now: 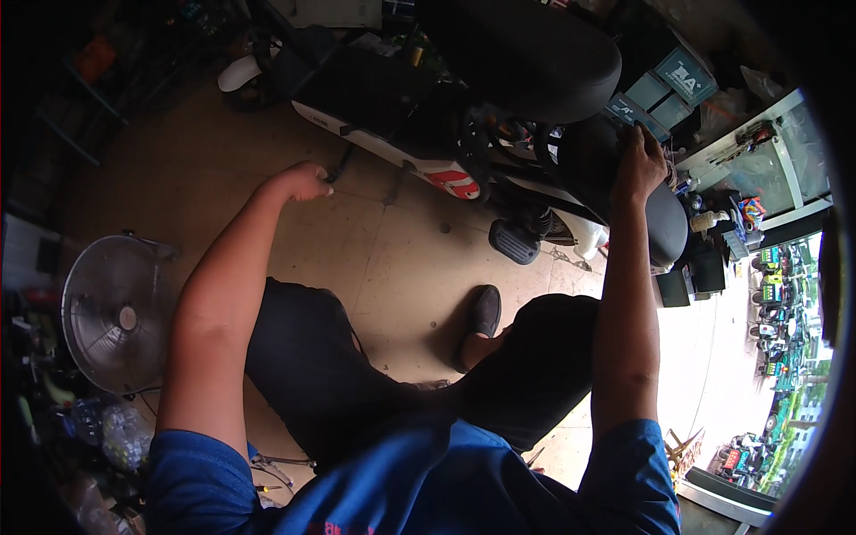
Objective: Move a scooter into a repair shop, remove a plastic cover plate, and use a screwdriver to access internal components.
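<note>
The scooter point(419, 134) stands across the upper middle of the view on a floor point(401, 259) of large, smooth beige tiles with dark grout lines. Its body is mostly matte black plastic, with a glossy white side panel carrying a red mark low on the flank, a broad padded black seat point(526, 49) with a rounded edge, and a ribbed black footpeg point(514, 242) jutting out near the rear spring.

The left hand point(306, 182) is closed in a fist around a thin dark bar point(340, 167) that angles down from the scooter's underside toward the floor. The right hand point(638, 165) reaches up to the rear of the scooter, fingers curled over the top of a rounded, smooth black rear cover point(660, 223); it presses or grips there, though how firmly it closes cannot be told.

Both forearms are bare, coming out of short blue sleeves. Below, the person's knees in black trousers are bent, and one dark slip-on shoe point(482, 314) rests flat on the tiles between them.

At the left stands a round fan point(116, 312) with a shiny wire-mesh guard. To the right of the scooter, stacked teal-grey boxes point(673, 85) and a cluttered glass-fronted cabinet point(758, 169) edge the bright doorway.
</note>
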Demonstrator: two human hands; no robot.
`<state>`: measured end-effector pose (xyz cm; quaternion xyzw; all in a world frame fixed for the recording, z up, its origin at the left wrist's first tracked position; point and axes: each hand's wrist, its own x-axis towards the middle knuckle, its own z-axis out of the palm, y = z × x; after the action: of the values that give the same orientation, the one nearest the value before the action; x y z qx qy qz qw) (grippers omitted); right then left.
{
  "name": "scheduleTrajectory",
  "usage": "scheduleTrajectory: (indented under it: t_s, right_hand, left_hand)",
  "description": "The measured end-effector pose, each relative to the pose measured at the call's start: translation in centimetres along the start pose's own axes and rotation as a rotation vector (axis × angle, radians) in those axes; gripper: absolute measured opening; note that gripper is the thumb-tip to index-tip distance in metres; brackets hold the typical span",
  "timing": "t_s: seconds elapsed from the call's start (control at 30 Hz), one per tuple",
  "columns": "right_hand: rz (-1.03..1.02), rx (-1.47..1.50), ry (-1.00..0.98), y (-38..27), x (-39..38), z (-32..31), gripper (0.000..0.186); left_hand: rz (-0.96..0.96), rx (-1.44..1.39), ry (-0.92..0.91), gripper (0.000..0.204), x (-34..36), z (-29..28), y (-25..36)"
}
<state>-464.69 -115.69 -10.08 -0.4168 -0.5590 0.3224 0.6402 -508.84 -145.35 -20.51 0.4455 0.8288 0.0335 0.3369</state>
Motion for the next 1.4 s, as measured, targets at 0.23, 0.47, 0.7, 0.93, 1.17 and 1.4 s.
scheduleTrajectory:
  t_s: [0.23, 0.47, 0.7, 0.93, 1.17, 1.4]
  right_hand:
    - [-0.061, -0.031, 0.003, 0.7, 0.9, -0.5, 0.034]
    - [0.017, 0.123, 0.059, -0.7, -0.5, 0.3, 0.032]
    - [-0.037, -0.099, 0.042, 1.4, 1.6, -1.1, 0.026]
    - [-0.237, 0.07, 0.048, -1.2, -0.2, 0.5, 0.027]
    - [-0.097, 0.166, 0.064, -2.4, -0.2, 0.2, 0.027]
    - [0.003, 0.202, 0.055, -0.8, 0.4, -0.1, 0.025]
  left_hand:
    - [0.003, -0.013, -0.003, 0.068, 0.1, -0.1, 0.2]
    - [0.004, 0.006, 0.047, 0.065, 0.3, 0.5, -0.7]
    - [-0.006, 0.012, -0.048, 0.07, -0.4, -0.6, 1.3]
    - [-0.019, 0.017, -0.016, 0.068, -0.5, -0.3, 0.3]
    - [0.016, 0.073, 0.036, 0.063, 0.0, 0.0, -0.1]
    - [-0.042, 0.049, -0.033, 0.069, -0.5, -0.3, 0.9]
